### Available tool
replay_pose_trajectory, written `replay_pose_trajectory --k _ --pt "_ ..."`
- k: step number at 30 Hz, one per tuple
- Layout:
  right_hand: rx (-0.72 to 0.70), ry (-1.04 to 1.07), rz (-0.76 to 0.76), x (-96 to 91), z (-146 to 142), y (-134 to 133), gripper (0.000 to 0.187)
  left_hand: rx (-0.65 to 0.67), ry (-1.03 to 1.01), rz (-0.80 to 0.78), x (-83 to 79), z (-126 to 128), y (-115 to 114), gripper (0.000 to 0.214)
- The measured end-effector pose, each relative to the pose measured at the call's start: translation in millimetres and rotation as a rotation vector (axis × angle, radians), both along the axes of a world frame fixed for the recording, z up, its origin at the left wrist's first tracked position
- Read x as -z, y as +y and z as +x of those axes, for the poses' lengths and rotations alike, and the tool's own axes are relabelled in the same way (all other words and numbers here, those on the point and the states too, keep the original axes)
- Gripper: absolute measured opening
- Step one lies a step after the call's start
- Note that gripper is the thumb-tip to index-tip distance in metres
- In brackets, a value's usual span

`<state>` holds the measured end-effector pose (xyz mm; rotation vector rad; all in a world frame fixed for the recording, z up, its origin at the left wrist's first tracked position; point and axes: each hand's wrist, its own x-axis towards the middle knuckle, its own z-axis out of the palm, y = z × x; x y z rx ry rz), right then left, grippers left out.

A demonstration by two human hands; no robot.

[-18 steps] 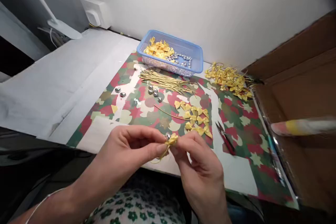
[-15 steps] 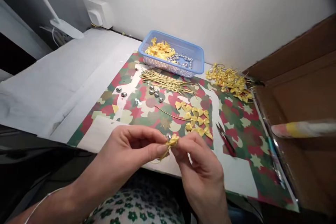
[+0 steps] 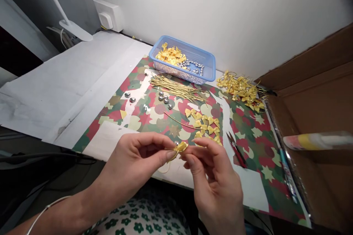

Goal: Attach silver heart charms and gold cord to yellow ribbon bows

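My left hand [image 3: 138,159] and my right hand [image 3: 213,176] meet at the table's near edge, both pinched on one small yellow ribbon bow [image 3: 180,147]. A silver bead [image 3: 176,143] sits against the bow, and a gold cord [image 3: 168,165] hangs from it below my left thumb. Just beyond my right fingers lies a cluster of loose yellow bows [image 3: 205,124] on the red and green patterned paper [image 3: 248,132]. A bundle of gold cords [image 3: 176,87] and several silver heart beads [image 3: 164,99] lie farther back.
A blue basket [image 3: 209,68] with yellow bows and silver beads stands at the back by the wall. A heap of finished bows [image 3: 242,88] lies to its right. Small red snips [image 3: 236,150] rest right of my hands. An open cardboard box [image 3: 317,110] fills the right side.
My right fingers have shifted a little on the bow, with the index finger now stretched over it. The view has tilted slightly; the things on the table have not moved.
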<state>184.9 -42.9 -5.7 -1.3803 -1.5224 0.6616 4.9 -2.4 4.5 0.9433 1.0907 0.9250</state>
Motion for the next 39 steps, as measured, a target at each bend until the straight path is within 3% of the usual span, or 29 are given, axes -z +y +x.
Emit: replay_pose_trajectory --k 3,7,11,14,17,20,24,29,34,36,39 --pt "-0.017 -0.25 0.148 -17.3 5 8 0.025 0.015 0.061 0.059 0.4 3 0 0.001" --pt "-0.207 -0.374 0.112 -39.2 7 24 0.013 0.091 0.101 0.146 0.4 5 2 0.006" --pt "-0.368 -0.283 0.023 -47.3 5 41 0.02 0.164 -0.003 0.051 0.5 -1 8 0.003" --pt "-0.414 -0.065 -0.098 -48.3 3 58 0.018 0.288 -0.154 -0.096 1.1 -7 11 0.008" --pt "-0.401 0.346 -0.339 -44.0 2 82 0.02 0.354 -0.23 -0.222 1.4 -10 11 0.013" --pt "-0.343 0.653 -0.492 -31.9 8 109 0.036 0.388 -0.321 -0.288 0.3 -11 10 0.016" --pt "-0.194 0.646 -0.408 -9.0 34 147 0.04 0.411 -0.409 -0.341 -3.4 -11 9 0.022" --pt "0.016 0.544 -0.198 2.9 102 176 0.034 0.465 -0.48 -0.34 -5.6 -16 9 0.016" --pt "0.058 0.436 -0.142 -8.8 156 172 0.019 0.476 -0.44 -0.296 -2.9 -19 10 0.014" --pt "0.043 0.399 -0.137 -13.0 159 166 0.021 0.474 -0.433 -0.295 -2.5 -19 11 0.014" --pt "-0.034 0.354 -0.163 -18.2 140 147 0.021 0.453 -0.397 -0.284 -3.7 -18 12 0.014"
